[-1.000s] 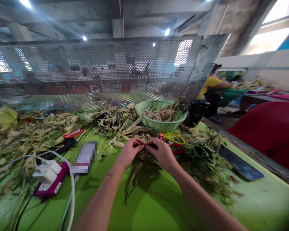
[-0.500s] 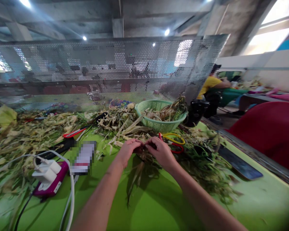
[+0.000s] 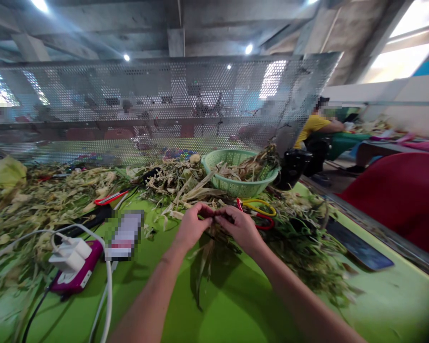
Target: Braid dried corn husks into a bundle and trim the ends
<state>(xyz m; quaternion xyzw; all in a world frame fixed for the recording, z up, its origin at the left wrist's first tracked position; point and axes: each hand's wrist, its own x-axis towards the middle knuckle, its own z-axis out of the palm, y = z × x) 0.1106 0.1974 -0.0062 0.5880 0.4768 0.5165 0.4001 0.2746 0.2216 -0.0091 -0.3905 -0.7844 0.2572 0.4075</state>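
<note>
My left hand [image 3: 195, 226] and my right hand [image 3: 239, 227] meet fingertip to fingertip over the middle of the green table [image 3: 232, 305]. Both are closed in a pinch on a bunch of dried plant leaves [image 3: 205, 257], whose long strips hang down below my fingers. The spot where the fingertips grip is partly hidden. Just beyond my right hand lie scissors [image 3: 260, 209] with red and yellow handles. Behind my hands a light green plastic basket [image 3: 236, 188] holds dry brown husks.
Dried plant scraps [image 3: 57, 195] cover the left side; greenish stems [image 3: 314, 252] lie right, beside a dark phone [image 3: 359, 245]. A purple power strip [image 3: 93, 257] with white plugs and cables, a lit phone [image 3: 125, 233] and a red cutter [image 3: 110, 197] are left. A perforated metal screen [image 3: 157, 105] stands behind.
My left fingers have shifted slightly, with the thumb now nearer the right fingertips. The hanging strips have swung a little to the right. Both hands stay at the same place.
</note>
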